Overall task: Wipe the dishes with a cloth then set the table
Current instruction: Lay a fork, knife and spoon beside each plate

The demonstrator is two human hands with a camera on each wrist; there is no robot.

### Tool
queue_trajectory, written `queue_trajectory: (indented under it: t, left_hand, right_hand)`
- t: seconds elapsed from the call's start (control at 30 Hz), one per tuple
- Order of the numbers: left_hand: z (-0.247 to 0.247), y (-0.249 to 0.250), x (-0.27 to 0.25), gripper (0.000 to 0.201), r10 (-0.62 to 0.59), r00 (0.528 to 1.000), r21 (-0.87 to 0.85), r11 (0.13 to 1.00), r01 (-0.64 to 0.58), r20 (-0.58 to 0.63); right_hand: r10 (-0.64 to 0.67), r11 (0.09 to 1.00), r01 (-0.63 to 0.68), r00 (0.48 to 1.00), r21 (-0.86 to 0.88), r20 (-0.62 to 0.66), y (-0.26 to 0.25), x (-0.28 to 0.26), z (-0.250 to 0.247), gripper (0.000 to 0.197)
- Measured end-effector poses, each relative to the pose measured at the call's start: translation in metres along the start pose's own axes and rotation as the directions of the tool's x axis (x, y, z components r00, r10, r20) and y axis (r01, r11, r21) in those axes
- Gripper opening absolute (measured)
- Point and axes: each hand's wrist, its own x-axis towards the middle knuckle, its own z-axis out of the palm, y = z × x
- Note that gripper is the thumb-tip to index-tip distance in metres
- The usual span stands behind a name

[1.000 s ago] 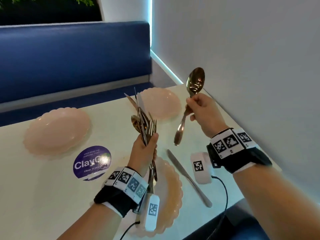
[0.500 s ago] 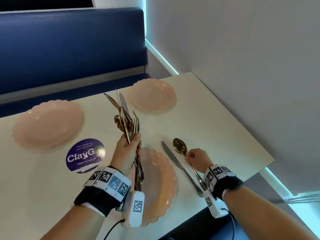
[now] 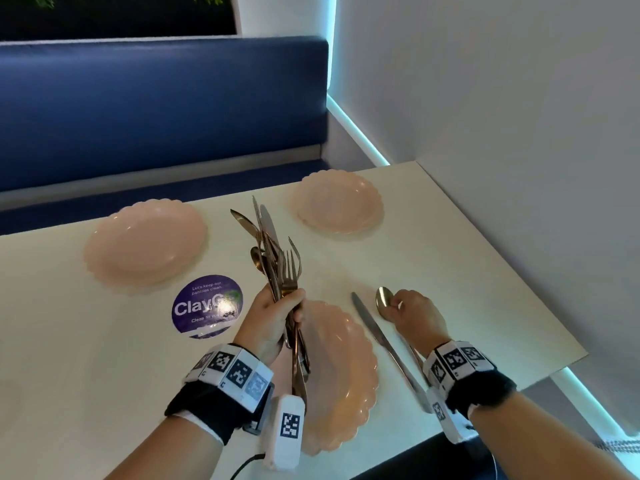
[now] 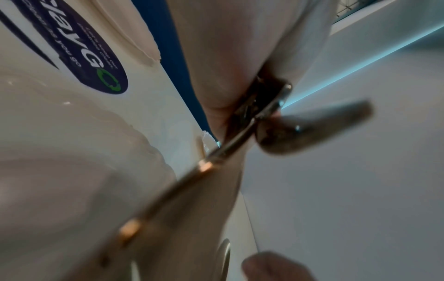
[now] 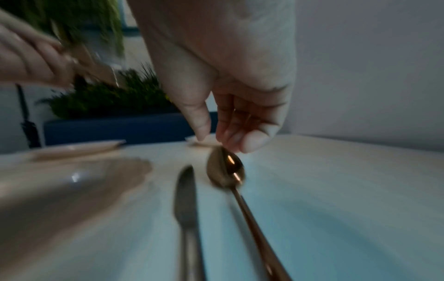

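Observation:
My left hand [image 3: 289, 308] grips a bundle of gold forks, knives and spoons [image 3: 277, 258] upright above the near pink plate [image 3: 346, 382]; their handles [image 4: 264, 106] stick out below my palm. A gold spoon [image 3: 383, 301] lies on the table just right of a knife [image 3: 377, 337], both to the right of that plate. My right hand [image 3: 396, 306] hovers over the spoon's bowl. In the right wrist view its thumb and fingers [image 5: 252, 142] hang loose and apart just above the spoon [image 5: 225, 171], beside the knife [image 5: 186, 190].
Two more pink plates sit at the far left [image 3: 145, 247] and far right [image 3: 339, 202] of the white table [image 3: 467, 289]. A round purple sticker [image 3: 207, 306] lies between them. A blue bench [image 3: 156, 109] runs behind, and a wall closes the right side.
My right hand brought the spoon down from head height and laid it on the table beside the knife, then let go of it. The left hand kept its bundle upright.

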Motion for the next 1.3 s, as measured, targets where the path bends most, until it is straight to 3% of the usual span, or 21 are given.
queue_trajectory:
  t: [0.17, 0.3, 0.43, 0.63, 0.7, 0.83, 0.93, 1.03, 1.17, 1.3]
  left_hand:
    - [-0.014, 0.011, -0.004, 0.015, -0.012, 0.997, -0.108, 0.994, 0.003, -0.078]
    - [-0.037, 0.024, -0.007, 0.014, 0.021, 0.983, -0.077, 0.996, -0.036, -0.182]
    - [-0.069, 0.036, -0.018, 0.019, 0.069, 0.966, 0.027, 0.998, -0.065, -0.249]
    - [-0.116, 0.048, -0.042, 0.019, 0.083, 0.957, -0.045, 0.994, -0.099, -0.280]
    - [-0.132, 0.049, -0.048, 0.015, 0.069, 0.960, -0.034, 0.996, -0.081, -0.271]
    - [-0.159, 0.050, -0.063, 0.013, 0.054, 0.971, -0.030, 0.998, -0.063, -0.234]
    - [-0.180, 0.051, -0.067, 0.010, 0.005, 0.956, -0.044, 0.999, -0.018, -0.292]
    - [-0.203, 0.047, -0.071, 0.014, -0.027, 0.932, -0.086, 0.996, -0.004, -0.362]
    - [-0.219, 0.045, -0.074, 0.018, -0.036, 0.940, -0.098, 0.995, 0.003, -0.338]
    - [-0.217, 0.042, -0.074, 0.020, -0.039, 0.952, -0.067, 0.998, 0.020, -0.302]
  right_hand:
    - [-0.336, 0.923, 0.332, 0.942, 0.192, -0.013, -0.090, -0.019, -0.027, 0.014]
    - [-0.505, 0.851, 0.447, 0.841, 0.275, 0.193, -0.159, -0.062, -0.016, 0.023]
    - [-0.492, 0.859, 0.404, 0.822, 0.315, 0.287, -0.199, -0.082, 0.013, 0.031]
    - [-0.494, 0.842, 0.366, 0.819, 0.396, 0.293, -0.237, -0.098, 0.041, 0.007]
    - [-0.488, 0.849, 0.349, 0.807, 0.397, 0.332, -0.247, -0.103, 0.051, 0.009]
    - [-0.505, 0.845, 0.415, 0.827, 0.338, 0.245, -0.258, -0.119, 0.068, 0.013]
    - [-0.491, 0.844, 0.400, 0.845, 0.358, 0.212, -0.248, -0.133, 0.077, 0.018]
    - [-0.407, 0.887, 0.303, 0.870, 0.350, 0.278, -0.219, -0.152, 0.095, 0.021]
    - [-0.283, 0.940, 0.184, 0.890, 0.288, 0.356, -0.182, -0.180, 0.131, 0.017]
    - [-0.265, 0.951, 0.202, 0.921, 0.232, 0.286, -0.169, -0.189, 0.154, 0.016]
